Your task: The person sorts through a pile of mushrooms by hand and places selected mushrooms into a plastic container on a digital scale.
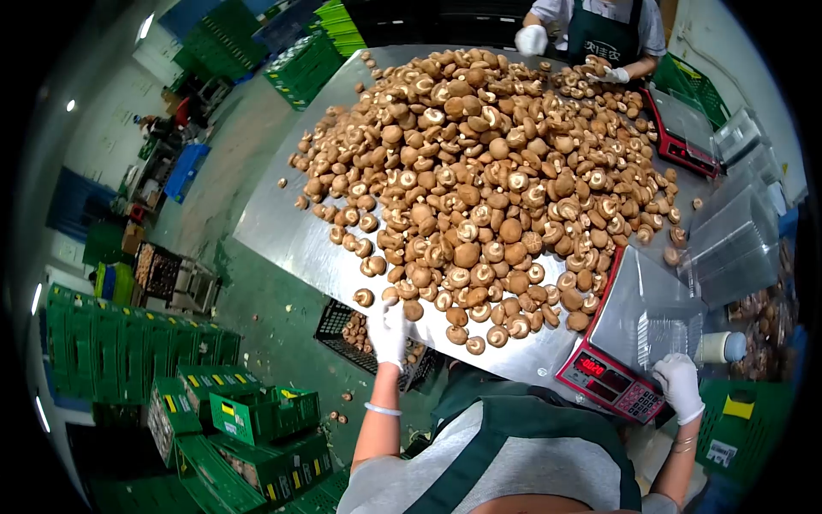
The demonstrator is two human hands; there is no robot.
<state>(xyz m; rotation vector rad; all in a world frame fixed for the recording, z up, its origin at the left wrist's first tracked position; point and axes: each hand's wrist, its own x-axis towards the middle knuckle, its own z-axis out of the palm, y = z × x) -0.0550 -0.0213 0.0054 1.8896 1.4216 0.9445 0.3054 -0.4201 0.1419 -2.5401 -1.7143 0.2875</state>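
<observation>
My left hand (pixel 388 332), in a white glove, is at the near edge of the metal table (pixel 282 210). Its fingers stretch toward a few loose shiitake mushrooms (pixel 413 309), and one mushroom (pixel 391 294) lies right at the fingertips. On the right, my gloved right hand (pixel 679 385) has its fingers closed on the near rim of a clear plastic tray (pixel 672 330). That tray rests on a red digital scale (pixel 608 381) with a lit red display. A large heap of shiitake mushrooms (pixel 467 197) spreads over the table beyond both hands.
Across the table stands a person in a dark apron (pixel 604 38) with gloved hands, beside a second scale (pixel 685 133). Stacked clear trays (pixel 732 236) line the right side. A black crate (pixel 334 330) holding mushrooms sits below the left edge; green crates (pixel 265 415) stand lower left.
</observation>
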